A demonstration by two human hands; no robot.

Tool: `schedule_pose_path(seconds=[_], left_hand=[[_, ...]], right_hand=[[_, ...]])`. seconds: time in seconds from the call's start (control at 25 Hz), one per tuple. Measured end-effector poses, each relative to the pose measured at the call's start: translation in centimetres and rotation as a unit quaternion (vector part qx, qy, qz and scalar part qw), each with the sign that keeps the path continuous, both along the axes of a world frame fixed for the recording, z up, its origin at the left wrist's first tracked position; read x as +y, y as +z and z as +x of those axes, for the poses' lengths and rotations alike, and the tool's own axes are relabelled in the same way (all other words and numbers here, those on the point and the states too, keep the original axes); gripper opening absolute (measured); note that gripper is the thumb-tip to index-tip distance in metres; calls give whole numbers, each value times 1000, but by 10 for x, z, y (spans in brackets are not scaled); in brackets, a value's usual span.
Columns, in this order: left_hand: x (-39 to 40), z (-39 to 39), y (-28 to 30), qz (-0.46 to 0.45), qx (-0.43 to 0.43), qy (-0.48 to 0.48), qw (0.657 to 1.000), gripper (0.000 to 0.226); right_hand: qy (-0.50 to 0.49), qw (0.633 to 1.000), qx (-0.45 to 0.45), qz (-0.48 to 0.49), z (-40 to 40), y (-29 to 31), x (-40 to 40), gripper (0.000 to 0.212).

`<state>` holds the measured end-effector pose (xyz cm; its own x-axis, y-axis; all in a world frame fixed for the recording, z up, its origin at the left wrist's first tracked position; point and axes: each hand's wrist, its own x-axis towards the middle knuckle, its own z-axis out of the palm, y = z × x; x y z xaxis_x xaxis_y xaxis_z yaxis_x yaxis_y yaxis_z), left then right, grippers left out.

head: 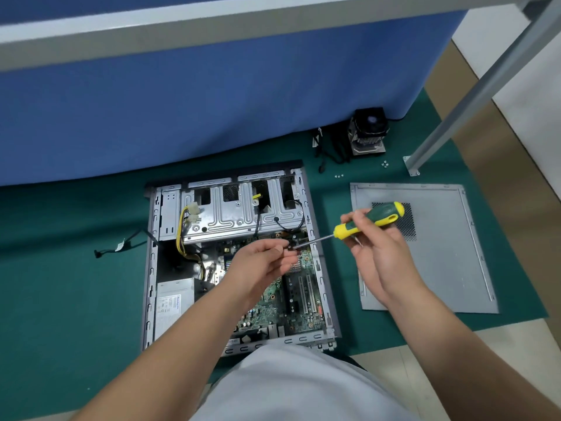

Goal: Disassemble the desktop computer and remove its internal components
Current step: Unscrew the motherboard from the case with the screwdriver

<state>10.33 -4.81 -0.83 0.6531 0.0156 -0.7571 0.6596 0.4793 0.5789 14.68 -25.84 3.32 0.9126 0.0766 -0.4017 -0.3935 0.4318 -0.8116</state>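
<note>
An open grey metal desktop computer case (318, 268) lies on its side on a dark green mat (60, 284) spread over the floor, with the green motherboard (300, 296) exposed toward five o'clock inside it, the silver drive cage (236, 214) along the twelve o'clock end, and the grey power supply box (174, 302) at seven o'clock.

Above the board, the right hand (375, 244) has its fingers wrapped round the green and yellow screwdriver (372, 220), handle tilted up toward two o'clock, the thin steel shaft running down toward eight o'clock. The left hand (261, 262) has its thumb and fingertips pinched together at the shaft's tip; whether a screw sits between them is too small to tell.

At three o'clock from the case, the flat grey side panel (440, 262) with a perforated vent patch rests on the mat. At one o'clock, against the blue partition (212, 101), stands the black fan and finned heatsink cooler (367, 132), with a bundle of black cables (329, 147) just beside it and a few small silver screws (385, 164) near. A loose black cable (121, 246) trails from the case at nine o'clock.
</note>
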Motion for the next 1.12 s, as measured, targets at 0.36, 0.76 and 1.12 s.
schedule_pose_path(seconds=[0.36, 0.76, 1.12], left_hand=[[-38, 53, 21, -39, -60, -32, 997, 11], [-71, 99, 16, -67, -16, -36, 997, 24], [-78, 149, 4, 201, -112, -103, 968, 22]], right_hand=[[169, 951, -120, -228, 63, -7, -17, 11], [204, 913, -129, -329, 90, -45, -24, 8], [133, 889, -112, -424, 136, -79, -40, 28]])
